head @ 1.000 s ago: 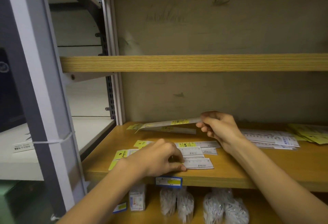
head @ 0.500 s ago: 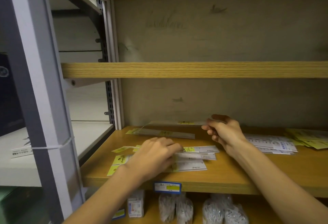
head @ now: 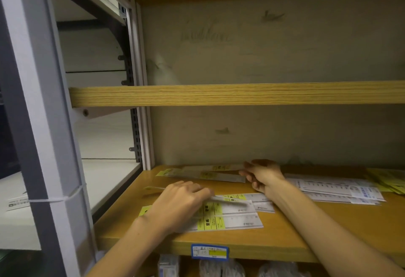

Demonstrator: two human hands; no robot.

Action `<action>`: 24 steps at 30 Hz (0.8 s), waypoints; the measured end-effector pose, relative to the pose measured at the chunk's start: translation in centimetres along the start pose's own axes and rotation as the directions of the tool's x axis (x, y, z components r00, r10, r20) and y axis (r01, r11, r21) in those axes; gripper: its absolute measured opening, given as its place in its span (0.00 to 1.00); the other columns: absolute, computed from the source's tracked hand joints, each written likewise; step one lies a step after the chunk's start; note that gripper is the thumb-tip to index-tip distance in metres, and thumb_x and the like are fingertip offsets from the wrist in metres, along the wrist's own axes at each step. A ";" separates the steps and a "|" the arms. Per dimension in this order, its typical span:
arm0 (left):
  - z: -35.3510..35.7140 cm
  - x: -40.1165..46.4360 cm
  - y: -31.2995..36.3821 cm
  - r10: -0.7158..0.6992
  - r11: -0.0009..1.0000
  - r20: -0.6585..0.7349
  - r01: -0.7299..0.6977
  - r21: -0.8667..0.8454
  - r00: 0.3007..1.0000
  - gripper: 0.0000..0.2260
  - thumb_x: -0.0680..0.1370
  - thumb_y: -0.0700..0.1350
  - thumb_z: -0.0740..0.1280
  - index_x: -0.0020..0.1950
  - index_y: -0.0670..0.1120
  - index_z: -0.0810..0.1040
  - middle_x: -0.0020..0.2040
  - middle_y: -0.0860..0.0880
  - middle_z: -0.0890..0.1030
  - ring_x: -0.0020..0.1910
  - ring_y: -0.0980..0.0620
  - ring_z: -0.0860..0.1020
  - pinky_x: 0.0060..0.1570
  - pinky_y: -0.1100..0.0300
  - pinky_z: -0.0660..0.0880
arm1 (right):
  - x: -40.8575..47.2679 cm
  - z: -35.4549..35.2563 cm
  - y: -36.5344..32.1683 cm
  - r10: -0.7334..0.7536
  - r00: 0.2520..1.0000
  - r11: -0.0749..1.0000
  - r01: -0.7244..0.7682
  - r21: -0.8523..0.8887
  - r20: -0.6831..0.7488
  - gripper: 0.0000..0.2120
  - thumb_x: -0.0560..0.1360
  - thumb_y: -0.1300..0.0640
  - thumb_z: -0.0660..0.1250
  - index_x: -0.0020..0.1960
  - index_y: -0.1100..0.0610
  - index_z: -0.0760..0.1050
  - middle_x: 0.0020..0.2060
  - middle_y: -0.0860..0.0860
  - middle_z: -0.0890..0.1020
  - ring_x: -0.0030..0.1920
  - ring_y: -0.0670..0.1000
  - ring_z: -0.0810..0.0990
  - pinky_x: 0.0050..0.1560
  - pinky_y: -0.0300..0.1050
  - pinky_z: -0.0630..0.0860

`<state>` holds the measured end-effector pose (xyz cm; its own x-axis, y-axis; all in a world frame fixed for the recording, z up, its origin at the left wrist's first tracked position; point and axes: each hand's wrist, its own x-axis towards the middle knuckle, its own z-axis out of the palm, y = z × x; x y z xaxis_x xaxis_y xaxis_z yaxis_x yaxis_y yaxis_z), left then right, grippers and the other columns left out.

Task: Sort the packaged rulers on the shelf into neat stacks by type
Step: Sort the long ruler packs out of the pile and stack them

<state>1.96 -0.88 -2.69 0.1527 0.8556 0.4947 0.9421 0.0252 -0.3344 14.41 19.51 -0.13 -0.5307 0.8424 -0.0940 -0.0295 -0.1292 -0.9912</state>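
Note:
Packaged rulers lie on a wooden shelf (head: pixel 289 237). At the front, a group of white rulers with yellow labels (head: pixel 234 220) lies flat. My left hand (head: pixel 182 204) rests over its left end and grips a thin packaged ruler (head: pixel 232 200), lifted slightly and seen edge-on. At the back left lies a stack of clear rulers with yellow tags (head: pixel 203 175). My right hand (head: pixel 263 176) is at that stack's right end, fingers curled around the end of the rearmost ruler (head: pixel 217 167). A pile of white rulers with blue print (head: pixel 337 191) lies to the right.
Yellow packs (head: pixel 390 181) sit at the far right edge. An upper shelf board (head: pixel 241 93) runs across above my hands. A grey metal post (head: pixel 37 123) stands at the left. A blue price label (head: pixel 209 251) is on the shelf's front edge, with bagged goods (head: pixel 221 270) below.
My right hand has lowered the ruler it held in the air down onto the back stack. My left hand has lifted a ruler off the front group.

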 end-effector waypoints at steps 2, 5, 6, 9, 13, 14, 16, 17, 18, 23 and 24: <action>-0.1 0.0 -0.3 0.002 1.000 -0.026 -0.002 0.008 1.000 0.22 0.68 0.48 0.77 0.58 0.54 0.75 0.46 0.55 0.83 0.42 0.57 0.81 0.41 0.64 0.77 | 0.9 0.7 -0.1 0.022 1.000 1.000 -0.022 0.015 0.023 0.09 0.77 0.62 0.68 0.54 0.57 0.70 0.36 0.58 0.83 0.24 0.46 0.70 0.23 0.36 0.62; -0.6 0.1 -0.8 0.000 1.000 -0.052 0.001 0.002 0.999 0.20 0.70 0.46 0.76 0.59 0.53 0.75 0.47 0.55 0.83 0.43 0.57 0.81 0.42 0.64 0.77 | 2.1 1.7 -0.1 0.020 0.999 1.000 -0.020 0.009 0.037 0.12 0.76 0.61 0.69 0.57 0.56 0.70 0.34 0.57 0.84 0.23 0.45 0.72 0.22 0.35 0.62; -0.7 0.1 -0.9 0.000 1.000 -0.060 0.000 0.006 0.998 0.20 0.70 0.45 0.76 0.59 0.53 0.76 0.47 0.55 0.83 0.43 0.57 0.81 0.41 0.64 0.77 | 2.5 2.0 -0.1 0.013 0.999 1.000 -0.013 0.004 0.037 0.12 0.76 0.60 0.69 0.57 0.55 0.70 0.34 0.56 0.84 0.22 0.45 0.72 0.21 0.34 0.62; -0.8 0.1 -1.2 -0.002 0.999 -0.074 0.005 0.038 0.997 0.21 0.67 0.44 0.78 0.57 0.53 0.78 0.45 0.55 0.83 0.41 0.57 0.81 0.39 0.65 0.77 | 3.0 2.5 0.1 -0.010 0.999 0.999 0.011 -0.034 0.036 0.14 0.76 0.60 0.69 0.59 0.56 0.70 0.35 0.57 0.84 0.21 0.44 0.72 0.20 0.34 0.62; 0.0 0.4 -1.8 -0.012 0.999 -0.076 0.014 0.031 0.997 0.22 0.66 0.42 0.79 0.57 0.52 0.78 0.44 0.54 0.83 0.40 0.56 0.81 0.39 0.64 0.77 | 3.2 2.5 0.3 -0.019 0.999 0.999 0.021 -0.042 0.050 0.16 0.77 0.60 0.69 0.62 0.59 0.71 0.37 0.58 0.84 0.22 0.45 0.73 0.19 0.34 0.63; 0.2 0.6 -2.0 -0.015 0.999 -0.079 0.017 0.029 0.997 0.23 0.66 0.41 0.79 0.57 0.52 0.77 0.44 0.54 0.83 0.40 0.56 0.81 0.38 0.64 0.77 | 3.2 2.5 0.3 -0.015 0.999 0.999 0.017 -0.042 0.050 0.16 0.76 0.61 0.69 0.62 0.59 0.71 0.38 0.58 0.84 0.23 0.45 0.73 0.20 0.35 0.63; 0.4 0.9 -2.2 -0.022 0.999 -0.085 0.024 0.024 0.996 0.22 0.66 0.40 0.78 0.58 0.52 0.77 0.44 0.54 0.83 0.40 0.55 0.81 0.37 0.63 0.77 | 3.2 2.3 0.3 -0.014 0.999 0.999 0.016 -0.051 0.048 0.15 0.76 0.61 0.69 0.62 0.59 0.71 0.39 0.59 0.85 0.23 0.45 0.73 0.20 0.35 0.63; 0.5 1.0 -2.3 -0.025 0.999 -0.089 0.027 0.020 0.996 0.22 0.67 0.40 0.78 0.57 0.52 0.77 0.43 0.54 0.82 0.39 0.55 0.81 0.37 0.63 0.76 | 3.1 2.2 0.2 -0.018 0.999 0.998 0.021 -0.060 0.048 0.15 0.77 0.61 0.68 0.62 0.59 0.71 0.39 0.59 0.85 0.23 0.45 0.73 0.21 0.35 0.63; 0.5 1.1 -2.3 -0.025 1.000 -0.096 0.027 0.016 0.995 0.22 0.67 0.40 0.78 0.57 0.52 0.77 0.43 0.54 0.82 0.39 0.55 0.81 0.36 0.63 0.76 | 3.1 2.1 0.2 -0.024 0.999 0.997 0.027 -0.071 0.047 0.15 0.77 0.61 0.68 0.62 0.59 0.71 0.39 0.59 0.84 0.23 0.46 0.73 0.21 0.35 0.63; 0.8 1.6 -2.1 -0.006 1.000 -0.120 0.006 -0.003 0.993 0.20 0.66 0.40 0.78 0.56 0.51 0.78 0.42 0.53 0.82 0.38 0.55 0.81 0.35 0.63 0.76 | 3.2 1.8 0.4 -0.018 0.999 0.984 0.023 -0.175 0.031 0.15 0.77 0.60 0.69 0.61 0.58 0.70 0.36 0.57 0.84 0.25 0.47 0.71 0.22 0.37 0.63; 0.9 1.6 -2.0 -0.004 1.000 -0.119 0.003 -0.008 0.993 0.20 0.67 0.40 0.78 0.56 0.51 0.78 0.42 0.53 0.82 0.38 0.55 0.81 0.36 0.63 0.77 | 3.3 1.7 0.4 -0.019 0.999 0.983 0.024 -0.181 0.032 0.15 0.77 0.60 0.69 0.61 0.57 0.70 0.36 0.56 0.84 0.25 0.47 0.71 0.22 0.37 0.64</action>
<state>0.04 0.91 -1.92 0.1829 0.7879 0.5880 0.9450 0.0239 -0.3261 11.21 21.32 -0.69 -0.5566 0.8276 -0.0723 0.1118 -0.0116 -0.9937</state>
